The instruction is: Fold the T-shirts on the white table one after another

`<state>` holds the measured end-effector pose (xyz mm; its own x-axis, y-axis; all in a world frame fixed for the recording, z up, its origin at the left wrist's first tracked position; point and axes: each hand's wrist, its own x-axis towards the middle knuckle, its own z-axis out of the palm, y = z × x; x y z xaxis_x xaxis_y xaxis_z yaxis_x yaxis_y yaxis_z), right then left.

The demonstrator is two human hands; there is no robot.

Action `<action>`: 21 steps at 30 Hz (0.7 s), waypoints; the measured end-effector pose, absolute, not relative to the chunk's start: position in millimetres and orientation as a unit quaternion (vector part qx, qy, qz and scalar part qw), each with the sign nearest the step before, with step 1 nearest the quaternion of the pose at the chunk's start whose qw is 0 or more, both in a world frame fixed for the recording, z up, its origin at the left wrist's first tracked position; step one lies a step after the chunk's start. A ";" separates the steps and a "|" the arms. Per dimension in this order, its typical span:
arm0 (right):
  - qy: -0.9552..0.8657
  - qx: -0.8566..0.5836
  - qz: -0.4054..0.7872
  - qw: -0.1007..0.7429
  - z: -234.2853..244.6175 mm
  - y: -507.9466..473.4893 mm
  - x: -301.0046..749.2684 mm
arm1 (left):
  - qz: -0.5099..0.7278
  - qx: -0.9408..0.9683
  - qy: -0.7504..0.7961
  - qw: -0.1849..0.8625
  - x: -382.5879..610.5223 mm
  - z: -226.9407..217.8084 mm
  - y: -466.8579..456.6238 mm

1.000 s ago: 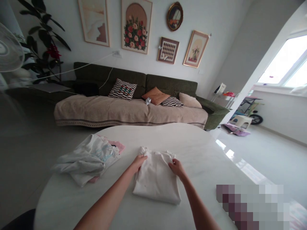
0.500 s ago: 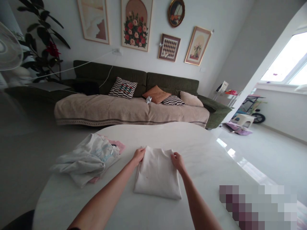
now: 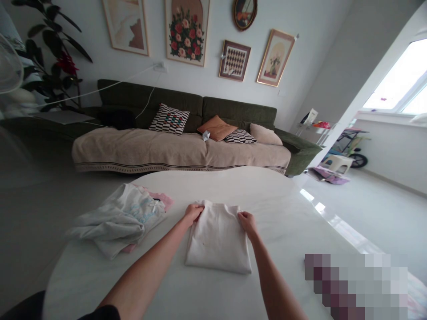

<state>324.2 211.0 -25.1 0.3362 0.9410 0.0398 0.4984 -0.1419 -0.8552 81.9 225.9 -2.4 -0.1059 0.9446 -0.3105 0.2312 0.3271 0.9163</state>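
Note:
A folded white shirt (image 3: 218, 242) lies flat in front of me as a neat, nearly square bundle with a few soft creases. At its far left corner, my left hand (image 3: 194, 213) is closed on the edge of the cloth. My right hand (image 3: 246, 219) pinches the opposite far corner between thumb and fingers. Part of the left hand's fingertips is hidden by the fabric. Left of the shirt is a loose heap of clothes: a pale grey garment (image 3: 115, 222) with light blue print, over a pink garment (image 3: 163, 199).
The white table (image 3: 280, 266) has a rounded outline. Beyond it stands a green sofa (image 3: 160, 100) with a beige cover and several cushions. A blurred-out patch (image 3: 360, 284) covers the lower right corner. A fan (image 3: 8, 66) stands at far left.
Both hands stay at the shirt's far corners, and its far edge is slightly raised and more wrinkled. The camera view has shifted a little. The clothes heap has not moved.

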 end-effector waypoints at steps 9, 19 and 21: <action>-0.496 -0.748 0.247 0.366 -17.3 207.4 320.5 | 0.344 0.483 0.705 0.388 80.9 -2.5 225.1; -0.501 -0.761 0.228 0.344 -18.4 207.9 317.0 | 0.327 0.510 0.703 0.374 76.2 -0.9 218.9; -0.512 -0.756 0.233 0.335 -18.3 207.0 317.7 | 0.313 0.526 0.691 0.384 73.8 -0.5 213.3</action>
<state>317.7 207.0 -18.3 0.3671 0.9301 -0.0080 0.6181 -0.2504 -0.7451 73.8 213.3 -0.5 -0.1516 0.9675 -0.2023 0.4873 0.2512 0.8363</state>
